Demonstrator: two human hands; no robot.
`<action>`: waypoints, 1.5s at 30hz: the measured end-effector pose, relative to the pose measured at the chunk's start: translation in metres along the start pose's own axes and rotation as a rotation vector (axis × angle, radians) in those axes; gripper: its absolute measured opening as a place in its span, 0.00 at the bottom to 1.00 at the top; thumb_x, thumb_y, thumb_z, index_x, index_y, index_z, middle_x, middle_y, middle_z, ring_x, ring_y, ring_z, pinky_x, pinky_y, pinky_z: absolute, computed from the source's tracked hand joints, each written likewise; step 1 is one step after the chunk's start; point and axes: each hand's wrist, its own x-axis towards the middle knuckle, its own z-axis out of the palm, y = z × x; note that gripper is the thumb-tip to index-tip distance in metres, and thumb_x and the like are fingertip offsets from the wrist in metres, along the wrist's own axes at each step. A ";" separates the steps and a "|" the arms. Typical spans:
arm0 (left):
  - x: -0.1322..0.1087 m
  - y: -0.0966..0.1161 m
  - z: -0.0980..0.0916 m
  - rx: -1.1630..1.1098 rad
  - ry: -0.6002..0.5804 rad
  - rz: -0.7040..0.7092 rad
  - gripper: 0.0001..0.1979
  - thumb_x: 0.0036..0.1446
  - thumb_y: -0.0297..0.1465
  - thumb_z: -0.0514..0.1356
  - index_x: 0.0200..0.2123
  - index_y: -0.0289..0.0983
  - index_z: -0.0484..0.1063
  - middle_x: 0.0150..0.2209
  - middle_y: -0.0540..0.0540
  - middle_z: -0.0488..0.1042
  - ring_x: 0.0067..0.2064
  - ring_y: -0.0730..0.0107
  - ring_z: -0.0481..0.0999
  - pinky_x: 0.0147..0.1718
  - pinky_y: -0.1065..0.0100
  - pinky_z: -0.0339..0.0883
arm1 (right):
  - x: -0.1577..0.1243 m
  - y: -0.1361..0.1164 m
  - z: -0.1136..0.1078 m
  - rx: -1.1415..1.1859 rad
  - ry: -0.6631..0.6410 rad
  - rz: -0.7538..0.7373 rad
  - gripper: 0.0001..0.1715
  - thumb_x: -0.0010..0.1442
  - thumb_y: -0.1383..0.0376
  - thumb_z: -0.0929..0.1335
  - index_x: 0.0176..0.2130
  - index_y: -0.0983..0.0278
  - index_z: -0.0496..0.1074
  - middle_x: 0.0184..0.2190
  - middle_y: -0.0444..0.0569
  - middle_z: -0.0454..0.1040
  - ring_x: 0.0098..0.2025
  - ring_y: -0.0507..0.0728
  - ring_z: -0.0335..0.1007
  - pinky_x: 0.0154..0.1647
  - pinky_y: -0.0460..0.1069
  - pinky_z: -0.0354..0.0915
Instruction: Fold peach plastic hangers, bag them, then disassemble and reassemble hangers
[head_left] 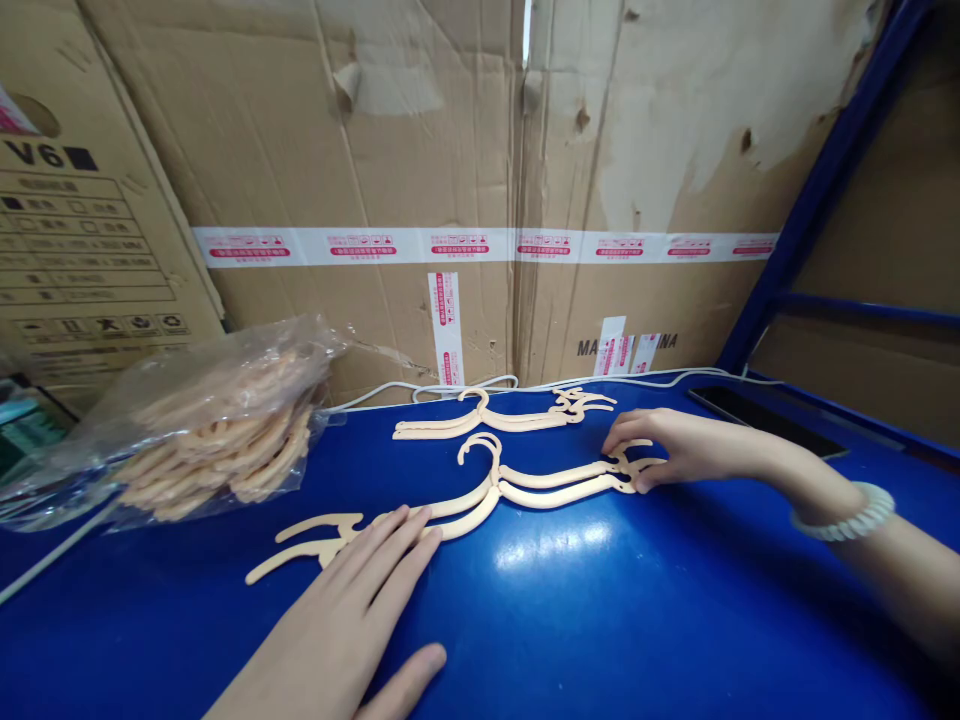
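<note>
Two cream plastic hangers [555, 492] lie nearly side by side on the blue table, their hooks together at the middle. My left hand [352, 600] rests flat over their left arms, fingers spread, with the left end pieces showing beyond it. At the right end, my right hand [660, 450] pinches the small hinged end pieces between thumb and fingers. Behind them lies another folded cream hanger group [517, 421], touched by neither hand, its end pieces at the right.
On the left, a clear plastic bag [217, 430] holds several cream hangers. A dark phone-like slab [765, 420] lies at the back right. White cables [667, 380] run along the cardboard wall [420, 150]; a blue frame post [817, 190] stands right.
</note>
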 end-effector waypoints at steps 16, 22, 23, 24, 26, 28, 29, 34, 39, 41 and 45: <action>0.011 0.010 -0.024 0.117 -0.175 -0.008 0.32 0.63 0.44 0.55 0.66 0.37 0.56 0.65 0.41 0.61 0.61 0.51 0.67 0.54 0.53 0.69 | -0.004 -0.002 0.000 -0.048 -0.015 0.068 0.19 0.50 0.65 0.71 0.45 0.60 0.76 0.44 0.51 0.75 0.46 0.63 0.72 0.47 0.55 0.66; 0.011 0.011 -0.025 0.081 -0.199 -0.033 0.31 0.64 0.44 0.55 0.66 0.38 0.56 0.65 0.41 0.59 0.63 0.50 0.64 0.54 0.52 0.69 | -0.003 -0.004 0.003 -0.023 -0.021 0.028 0.19 0.52 0.63 0.71 0.45 0.60 0.75 0.45 0.51 0.73 0.47 0.63 0.70 0.48 0.55 0.65; 0.011 0.011 -0.026 0.076 -0.202 -0.041 0.31 0.64 0.44 0.54 0.66 0.38 0.57 0.66 0.42 0.59 0.63 0.50 0.64 0.54 0.52 0.68 | -0.002 -0.005 0.003 -0.020 -0.043 0.028 0.19 0.52 0.63 0.71 0.45 0.61 0.75 0.45 0.51 0.73 0.46 0.63 0.71 0.48 0.55 0.65; 0.011 0.012 -0.026 0.072 -0.204 -0.049 0.31 0.64 0.44 0.54 0.66 0.38 0.57 0.66 0.42 0.59 0.63 0.50 0.64 0.55 0.52 0.67 | -0.002 -0.006 0.003 -0.018 -0.063 0.030 0.18 0.52 0.63 0.71 0.45 0.61 0.75 0.45 0.51 0.73 0.46 0.63 0.71 0.47 0.55 0.65; 0.012 0.013 -0.027 0.071 -0.212 -0.060 0.31 0.64 0.44 0.54 0.66 0.38 0.56 0.66 0.42 0.59 0.64 0.51 0.63 0.56 0.52 0.66 | -0.001 -0.007 0.003 -0.017 -0.083 0.036 0.18 0.52 0.63 0.70 0.44 0.62 0.75 0.44 0.52 0.73 0.46 0.63 0.71 0.47 0.55 0.65; 0.012 0.014 -0.026 0.064 -0.221 -0.062 0.31 0.65 0.44 0.53 0.66 0.38 0.55 0.66 0.43 0.58 0.64 0.52 0.62 0.57 0.52 0.65 | -0.001 -0.007 0.003 -0.017 -0.079 0.038 0.17 0.53 0.62 0.70 0.44 0.62 0.75 0.44 0.52 0.74 0.46 0.64 0.71 0.47 0.55 0.65; 0.012 0.015 -0.026 0.059 -0.217 -0.074 0.30 0.65 0.43 0.52 0.67 0.38 0.54 0.66 0.44 0.57 0.65 0.52 0.61 0.58 0.51 0.64 | -0.001 -0.007 0.003 -0.019 -0.077 0.040 0.17 0.53 0.61 0.70 0.44 0.62 0.75 0.44 0.52 0.74 0.47 0.64 0.71 0.47 0.56 0.65; 0.009 0.022 -0.021 0.026 -0.149 -0.174 0.28 0.67 0.42 0.50 0.66 0.41 0.55 0.68 0.47 0.54 0.68 0.53 0.54 0.61 0.49 0.58 | -0.002 -0.008 0.003 -0.026 -0.069 0.042 0.17 0.53 0.62 0.69 0.43 0.62 0.75 0.44 0.53 0.74 0.47 0.65 0.71 0.47 0.56 0.65; 0.011 0.020 -0.023 0.010 -0.195 -0.142 0.29 0.66 0.43 0.50 0.67 0.41 0.54 0.68 0.46 0.54 0.67 0.52 0.56 0.61 0.48 0.60 | -0.001 -0.007 0.004 -0.017 -0.053 0.033 0.16 0.52 0.61 0.70 0.43 0.61 0.75 0.44 0.52 0.74 0.47 0.64 0.71 0.47 0.55 0.65; 0.012 0.018 -0.025 0.012 -0.214 -0.133 0.29 0.66 0.43 0.51 0.67 0.40 0.53 0.68 0.46 0.55 0.67 0.52 0.57 0.60 0.48 0.61 | -0.001 -0.007 0.004 -0.018 -0.056 0.035 0.16 0.53 0.61 0.70 0.43 0.61 0.75 0.44 0.52 0.74 0.47 0.64 0.71 0.47 0.55 0.65; 0.013 0.015 -0.028 0.028 -0.245 -0.100 0.31 0.66 0.42 0.52 0.68 0.38 0.51 0.67 0.44 0.54 0.66 0.50 0.58 0.59 0.48 0.61 | -0.001 -0.008 0.005 -0.027 -0.058 0.035 0.15 0.55 0.60 0.69 0.43 0.61 0.75 0.44 0.52 0.74 0.46 0.63 0.71 0.47 0.55 0.65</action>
